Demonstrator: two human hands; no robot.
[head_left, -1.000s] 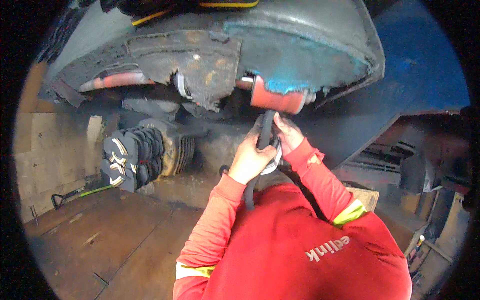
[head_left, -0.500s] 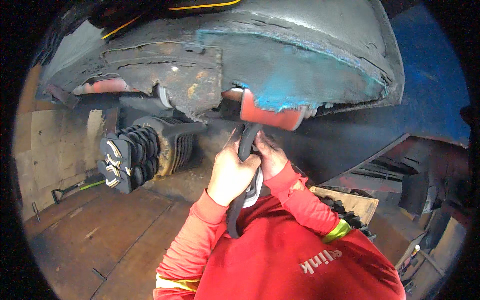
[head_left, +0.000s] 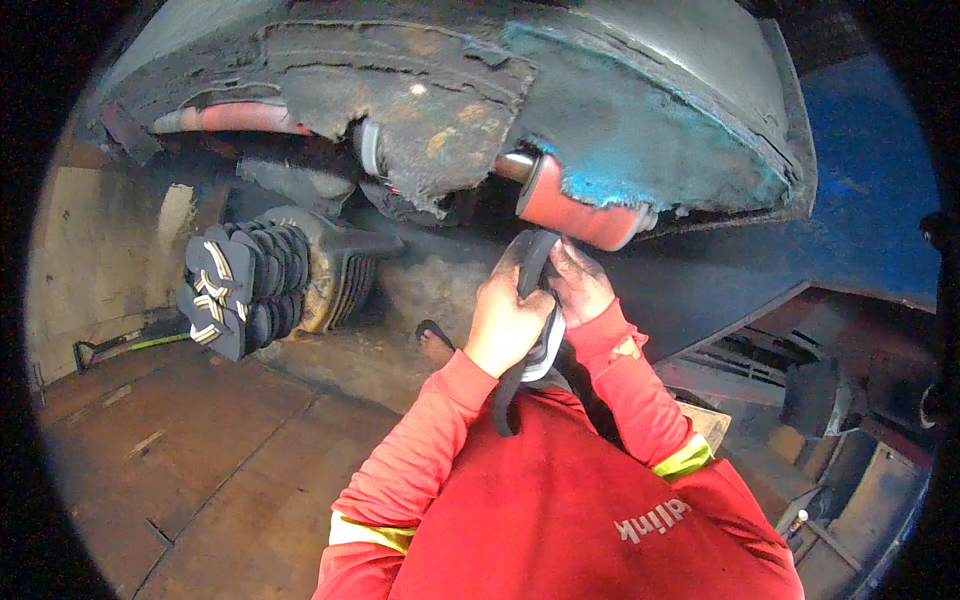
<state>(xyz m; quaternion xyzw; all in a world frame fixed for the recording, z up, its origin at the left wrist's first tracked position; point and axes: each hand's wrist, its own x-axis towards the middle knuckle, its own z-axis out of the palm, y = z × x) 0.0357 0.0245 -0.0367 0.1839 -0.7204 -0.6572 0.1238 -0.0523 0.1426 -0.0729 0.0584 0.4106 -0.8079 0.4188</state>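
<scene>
Both hands grip a black flip-flop (head_left: 536, 265), held on edge with its sole side-on to me. My left hand (head_left: 508, 318) wraps its near left side, thumb pressed on the sole. Opposite it, my right hand (head_left: 582, 285) closes on the right side, fingertips near the top end. White-and-grey straps (head_left: 548, 345) hang below the right hand, and the lower end of the sole reaches my red shirt. Just above the fingers is a red abrasive roller (head_left: 570, 208) under a ragged, dust-covered hood (head_left: 650, 125). Whether the flip-flop touches the roller, I cannot tell.
Several black flip-flops with striped straps (head_left: 215, 285) are stacked at left against stacked plastic stools (head_left: 330, 270). A second red roller section (head_left: 235, 117) shows under the hood's left. A foot (head_left: 434, 343) stands beyond my left forearm. A wooden box (head_left: 703, 425) sits right of my body.
The view has shifted, so the hood and roller appear further right. The flip-flop stays in both hands just below the roller. The foot has come into view.
</scene>
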